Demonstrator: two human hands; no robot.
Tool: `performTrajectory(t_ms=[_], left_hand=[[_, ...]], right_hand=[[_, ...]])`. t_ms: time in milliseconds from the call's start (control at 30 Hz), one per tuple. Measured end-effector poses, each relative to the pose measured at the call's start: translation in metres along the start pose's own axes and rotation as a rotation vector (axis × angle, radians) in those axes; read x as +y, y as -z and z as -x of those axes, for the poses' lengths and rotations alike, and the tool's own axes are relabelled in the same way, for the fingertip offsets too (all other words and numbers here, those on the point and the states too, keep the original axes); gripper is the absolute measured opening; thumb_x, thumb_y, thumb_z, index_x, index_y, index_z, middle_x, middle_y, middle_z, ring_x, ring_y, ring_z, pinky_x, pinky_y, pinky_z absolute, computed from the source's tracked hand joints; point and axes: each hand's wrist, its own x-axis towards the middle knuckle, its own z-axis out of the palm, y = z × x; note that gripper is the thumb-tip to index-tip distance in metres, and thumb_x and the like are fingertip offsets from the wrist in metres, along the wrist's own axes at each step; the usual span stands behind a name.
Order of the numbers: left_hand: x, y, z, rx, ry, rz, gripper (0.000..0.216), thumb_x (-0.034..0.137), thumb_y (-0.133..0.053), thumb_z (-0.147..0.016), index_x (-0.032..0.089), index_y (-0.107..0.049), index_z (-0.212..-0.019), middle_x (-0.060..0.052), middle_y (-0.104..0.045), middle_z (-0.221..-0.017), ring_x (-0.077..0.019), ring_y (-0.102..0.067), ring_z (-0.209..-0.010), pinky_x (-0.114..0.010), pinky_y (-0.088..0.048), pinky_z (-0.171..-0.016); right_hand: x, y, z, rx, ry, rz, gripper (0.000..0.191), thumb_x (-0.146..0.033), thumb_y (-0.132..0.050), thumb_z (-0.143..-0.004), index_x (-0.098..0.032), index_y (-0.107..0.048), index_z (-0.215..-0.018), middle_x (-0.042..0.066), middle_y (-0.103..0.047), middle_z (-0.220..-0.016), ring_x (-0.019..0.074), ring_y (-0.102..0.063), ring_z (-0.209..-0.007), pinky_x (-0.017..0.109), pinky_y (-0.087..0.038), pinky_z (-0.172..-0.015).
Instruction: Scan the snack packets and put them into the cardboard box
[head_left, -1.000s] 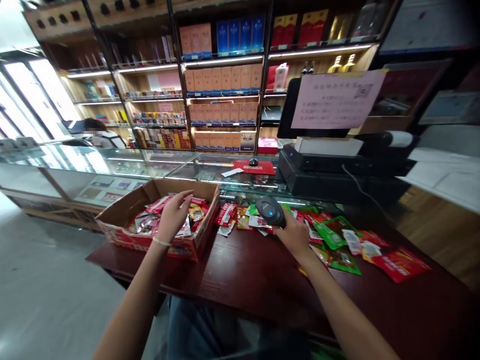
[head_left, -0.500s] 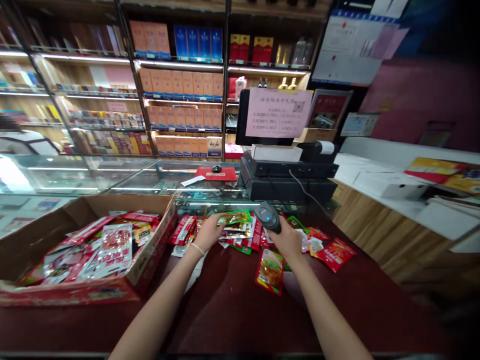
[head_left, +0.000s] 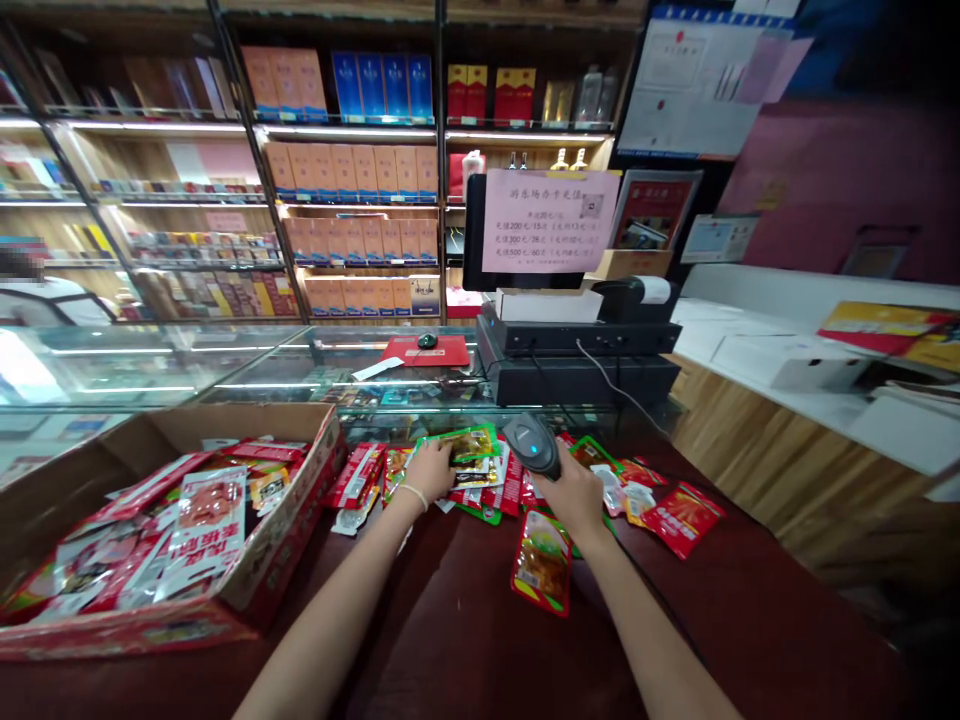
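Head camera view: on a dark red tabletop (head_left: 450, 640), a red-edged food packet (head_left: 541, 562) lies nearest, just short of a row of snack pouches (head_left: 512, 485). Behind it, a person's right hand (head_left: 576, 492) is wrapped around the handle of a black barcode scanner (head_left: 532, 447), its blue light lit, held over the pouches. The left hand (head_left: 431, 472), a pale band (head_left: 414, 495) at its wrist, rests with bent fingers on a green-edged packet (head_left: 474, 443) atop the row; whether it pinches the packet cannot be told. At left, an open cardboard box (head_left: 289, 515) holds more packets (head_left: 214, 500), mostly red and white. Beyond the row, a computer mouse (head_left: 427, 341) sits on a red mat (head_left: 450, 354) beside black register equipment (head_left: 585, 380), below a monitor (head_left: 474, 240) bearing a pink notice (head_left: 547, 220). Farther off, a person in white (head_left: 45, 298) appears at far left, and lit shelves display orange boxes (head_left: 352, 172) and blue boxes (head_left: 382, 87).
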Motion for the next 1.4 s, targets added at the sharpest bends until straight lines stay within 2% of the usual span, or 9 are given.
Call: performTrajectory(t_ms=[100, 267, 367, 600, 800, 967, 1133, 1267, 1400], left_hand=[[-0.008, 0.000, 0.002, -0.048, -0.059, 0.014, 0.031, 0.031, -0.050, -0.084, 0.016, -0.066, -0.107, -0.014, -0.061, -0.104, -0.0271, -0.056, -0.105, -0.038, -0.042, -0.095], [-0.018, -0.008, -0.002, 0.041, -0.172, 0.195, 0.022, 0.020, -0.040, -0.090, 0.018, -0.060, -0.099, -0.010, -0.061, -0.106, -0.0200, -0.055, -0.102, -0.032, -0.043, -0.091], [-0.020, -0.012, -0.005, 0.034, -0.153, 0.217, 0.024, 0.019, -0.036, -0.093, 0.019, -0.059, -0.095, -0.009, -0.062, -0.099, -0.0205, -0.056, -0.097, -0.034, -0.042, -0.090], [-0.021, -0.015, -0.010, 0.001, -0.013, 0.190, 0.035, 0.038, -0.053, -0.087, 0.019, -0.059, -0.116, -0.014, -0.058, -0.113, -0.0283, -0.053, -0.109, -0.042, -0.038, -0.096], [-0.019, 0.000, -0.005, -0.023, -0.030, 0.245, 0.029, 0.035, -0.066, -0.076, 0.017, -0.060, -0.099, -0.011, -0.064, -0.101, -0.0254, -0.060, -0.099, -0.034, -0.044, -0.087], [-0.018, 0.022, 0.022, 0.053, 0.009, 0.279, 0.037, 0.031, -0.070, -0.072, 0.020, -0.053, -0.103, -0.008, -0.066, -0.098, -0.0251, -0.064, -0.088, -0.033, -0.046, -0.076], [-0.035, 0.028, 0.051, 0.128, 0.085, 0.578, 0.032, 0.032, -0.068, -0.075, 0.020, -0.056, -0.102, -0.005, -0.068, -0.098, -0.0228, -0.064, -0.091, -0.033, -0.048, -0.081], [-0.051, 0.017, 0.066, 0.105, 0.100, 0.992, 0.037, 0.034, -0.062, -0.079, 0.017, -0.053, -0.111, -0.006, -0.067, -0.107, -0.0201, -0.064, -0.097, -0.033, -0.051, -0.084], [-0.060, 0.003, 0.070, 0.134, 0.100, 1.099, 0.039, 0.031, -0.062, -0.079, 0.017, -0.052, -0.114, -0.008, -0.066, -0.111, -0.0203, -0.064, -0.101, -0.033, -0.051, -0.086]], right_hand=[[-0.007, -0.002, 0.006, -0.020, 0.046, -0.018, 0.035, -0.041, -0.058, -0.078, -0.020, -0.064, -0.105, 0.005, -0.073, -0.076, 0.0219, -0.067, -0.068, 0.027, -0.037, -0.059], [-0.005, -0.003, 0.013, -0.053, 0.077, -0.025, 0.036, -0.040, -0.060, -0.078, -0.020, -0.063, -0.107, 0.006, -0.073, -0.083, 0.0223, -0.068, -0.073, 0.028, -0.040, -0.063], [-0.002, -0.003, 0.016, -0.063, 0.061, -0.034, 0.037, -0.039, -0.060, -0.077, -0.020, -0.063, -0.110, 0.005, -0.073, -0.084, 0.0224, -0.068, -0.074, 0.028, -0.041, -0.064], [-0.001, 0.001, 0.016, -0.067, 0.071, -0.028, 0.038, -0.036, -0.059, -0.078, -0.019, -0.063, -0.111, 0.007, -0.074, -0.084, 0.0227, -0.068, -0.075, 0.028, -0.042, -0.065], [-0.001, 0.003, 0.017, -0.064, 0.037, -0.020, 0.038, -0.040, -0.058, -0.078, -0.020, -0.063, -0.110, 0.006, -0.074, -0.080, 0.0228, -0.068, -0.071, 0.028, -0.040, -0.062], [-0.001, 0.003, 0.020, -0.078, 0.036, -0.025, 0.042, -0.041, -0.059, -0.078, -0.019, -0.062, -0.114, 0.007, -0.074, -0.082, 0.0236, -0.068, -0.074, 0.028, -0.041, -0.062], [-0.011, 0.006, 0.023, -0.113, 0.042, -0.029, 0.042, -0.041, -0.060, -0.076, -0.021, -0.064, -0.113, 0.006, -0.073, -0.078, 0.0237, -0.068, -0.070, 0.028, -0.042, -0.060], [-0.022, 0.007, 0.026, -0.151, 0.064, -0.069, 0.043, -0.041, -0.059, -0.076, -0.022, -0.063, -0.115, 0.006, -0.073, -0.078, 0.0236, -0.068, -0.069, 0.028, -0.043, -0.059], [-0.034, 0.011, 0.029, -0.254, 0.022, -0.131, 0.047, -0.045, -0.059, -0.076, -0.022, -0.061, -0.117, 0.003, -0.073, -0.077, 0.0236, -0.068, -0.066, 0.029, -0.044, -0.055]])
